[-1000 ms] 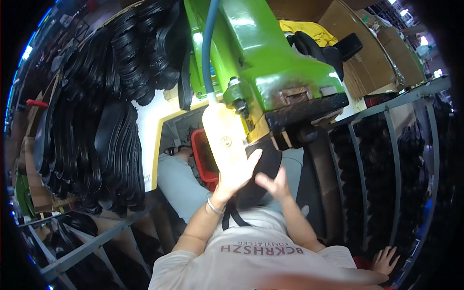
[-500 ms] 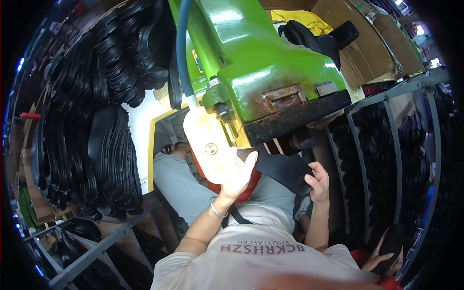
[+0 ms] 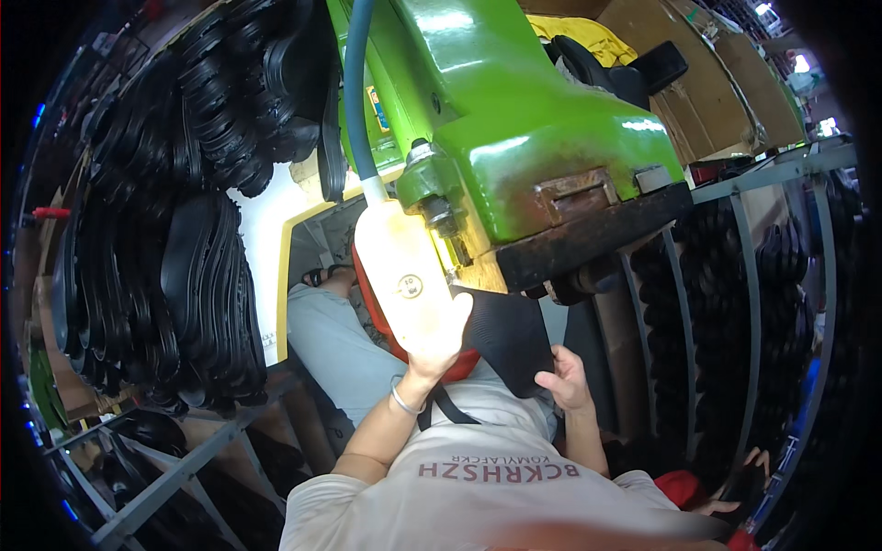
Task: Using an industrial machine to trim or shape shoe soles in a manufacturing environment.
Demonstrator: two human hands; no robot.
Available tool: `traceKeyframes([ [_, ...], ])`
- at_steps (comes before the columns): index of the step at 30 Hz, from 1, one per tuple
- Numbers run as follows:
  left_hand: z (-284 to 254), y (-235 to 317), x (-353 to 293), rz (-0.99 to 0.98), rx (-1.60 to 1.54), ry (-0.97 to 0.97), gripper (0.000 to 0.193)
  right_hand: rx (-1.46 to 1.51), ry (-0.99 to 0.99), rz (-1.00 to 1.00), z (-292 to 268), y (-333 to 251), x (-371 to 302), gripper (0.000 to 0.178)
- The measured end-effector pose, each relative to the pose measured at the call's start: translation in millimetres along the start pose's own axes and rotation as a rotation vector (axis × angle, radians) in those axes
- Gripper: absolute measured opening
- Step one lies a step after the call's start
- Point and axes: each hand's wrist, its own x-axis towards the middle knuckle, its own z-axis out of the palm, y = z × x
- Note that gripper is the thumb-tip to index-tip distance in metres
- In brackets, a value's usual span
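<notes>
A black, finely ribbed shoe sole (image 3: 514,335) sits under the head of a green machine (image 3: 514,110), its upper end against the light-coloured block there. My right hand (image 3: 567,378) pinches the sole's lower right edge between thumb and fingers. On the other side my left hand (image 3: 437,342) is raised beside a bright lamp (image 3: 397,253), its thumb pointing up along the sole's left edge. Glare and the lamp hide my left fingers, so whether they grip the sole does not show.
Tall stacks of black soles (image 3: 207,285) stand at the left. A cardboard box (image 3: 703,83) with a yellow cloth (image 3: 593,39) is at the upper right. Metal racks (image 3: 749,275) full of black soles line the right, where another person's hand (image 3: 755,464) shows low down.
My right hand has moved left and down, swinging the sole to a steeper angle beneath the machine. My left hand has shifted slightly left. The other person's hands at lower right have moved.
</notes>
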Motion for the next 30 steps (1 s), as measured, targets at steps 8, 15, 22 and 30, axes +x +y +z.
traceKeyframes([
  [8, 9.9, 12.0, 27.1, 0.113, 0.157, -0.118, 0.014, 0.097, -0.054, 0.179, 20.6, 27.3, 10.2, 0.051],
  [15, 4.1, 1.3, 1.8, -0.091, 0.011, -0.111, 0.009, 0.04, 0.233, -0.101, 14.5, -45.3, -0.9, 0.037],
  [22, -12.6, 13.7, 4.2, -0.181, -0.333, -0.111, 0.027, -0.143, 0.265, -0.318, -6.9, -101.6, 47.4, 0.03],
  [30, -23.2, 15.0, 1.9, -0.213, -0.344, -0.049, 0.023, -0.165, 0.125, -0.402, -3.2, -132.3, 94.4, 0.027],
])
